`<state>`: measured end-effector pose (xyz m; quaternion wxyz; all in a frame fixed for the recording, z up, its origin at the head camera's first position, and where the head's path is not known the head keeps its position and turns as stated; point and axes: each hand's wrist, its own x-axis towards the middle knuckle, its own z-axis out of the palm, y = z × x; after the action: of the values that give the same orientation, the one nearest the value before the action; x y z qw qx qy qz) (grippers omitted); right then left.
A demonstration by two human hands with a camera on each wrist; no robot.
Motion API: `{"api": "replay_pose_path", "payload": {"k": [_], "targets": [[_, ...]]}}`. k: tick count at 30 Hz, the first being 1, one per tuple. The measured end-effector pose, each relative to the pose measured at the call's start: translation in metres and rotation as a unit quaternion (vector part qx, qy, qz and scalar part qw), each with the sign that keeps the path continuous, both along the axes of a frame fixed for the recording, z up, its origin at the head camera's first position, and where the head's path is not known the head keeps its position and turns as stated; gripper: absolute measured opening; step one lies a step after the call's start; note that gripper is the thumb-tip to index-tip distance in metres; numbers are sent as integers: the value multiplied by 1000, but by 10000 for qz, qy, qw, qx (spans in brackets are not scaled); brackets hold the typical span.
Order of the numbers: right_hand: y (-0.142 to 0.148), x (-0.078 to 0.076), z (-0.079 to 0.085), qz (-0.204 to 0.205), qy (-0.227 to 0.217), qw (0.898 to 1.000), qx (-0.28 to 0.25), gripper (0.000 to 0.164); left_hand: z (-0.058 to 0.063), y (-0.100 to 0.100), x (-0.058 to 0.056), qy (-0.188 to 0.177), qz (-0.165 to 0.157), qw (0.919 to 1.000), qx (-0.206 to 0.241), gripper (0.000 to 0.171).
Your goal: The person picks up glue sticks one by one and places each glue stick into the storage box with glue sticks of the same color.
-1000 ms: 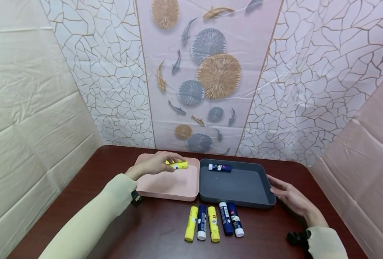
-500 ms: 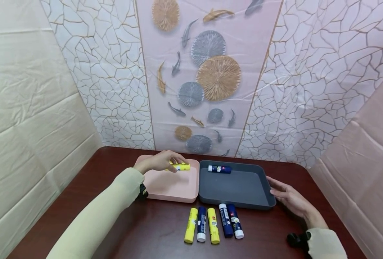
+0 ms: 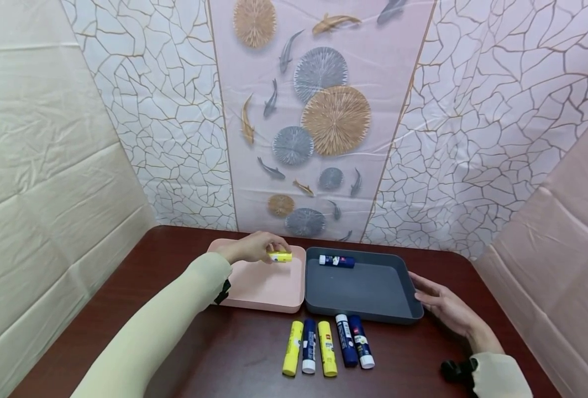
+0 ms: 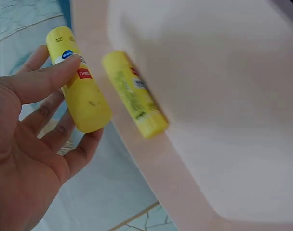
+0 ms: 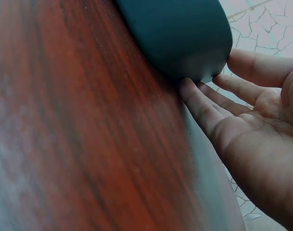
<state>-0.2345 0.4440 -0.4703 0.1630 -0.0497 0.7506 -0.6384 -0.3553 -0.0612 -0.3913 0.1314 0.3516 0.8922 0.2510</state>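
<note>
My left hand point(image 3: 259, 247) is over the back of the pink tray point(image 3: 269, 303), pinching a yellow glue stick point(image 4: 81, 82) between thumb and fingers. A second yellow glue stick point(image 4: 135, 94) lies in that tray along its wall, as the left wrist view shows. In the head view my hand covers part of the yellow there. My right hand point(image 3: 448, 304) is at the right end of the dark grey tray point(image 3: 363, 316), its extended fingertips touching the outer wall. One navy glue stick point(image 3: 336, 261) with a white cap lies inside the grey tray, near its back wall.
In front of the trays lie several glue sticks on the dark red wooden table point(image 3: 224, 354): yellow ones point(image 3: 293, 348) point(image 3: 327, 348) and navy ones point(image 3: 309, 345) point(image 3: 346, 340) point(image 3: 361, 341). The two trays stand side by side, and patterned cloth hangs behind the table.
My left hand has shifted slightly to the right over the pink tray, still holding the yellow glue stick. The right hand stays at the grey tray's end.
</note>
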Motion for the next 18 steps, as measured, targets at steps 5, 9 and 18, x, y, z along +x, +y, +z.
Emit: {"api": "replay_pose_path", "payload": {"k": [5, 9, 18], "targets": [[-1, 0, -1, 24, -18, 10000, -50, 71, -5, -3, -5, 70, -186, 9989, -430, 50], [-1, -1, -2, 17, 6, 10000, -60, 72, -8, -3, -8, 342, -324, 9969, -637, 50], [1, 0, -1, 42, 50, 10000, -64, 71, -20, -3, -12, 868, -498, 9919, -779, 42]]}}
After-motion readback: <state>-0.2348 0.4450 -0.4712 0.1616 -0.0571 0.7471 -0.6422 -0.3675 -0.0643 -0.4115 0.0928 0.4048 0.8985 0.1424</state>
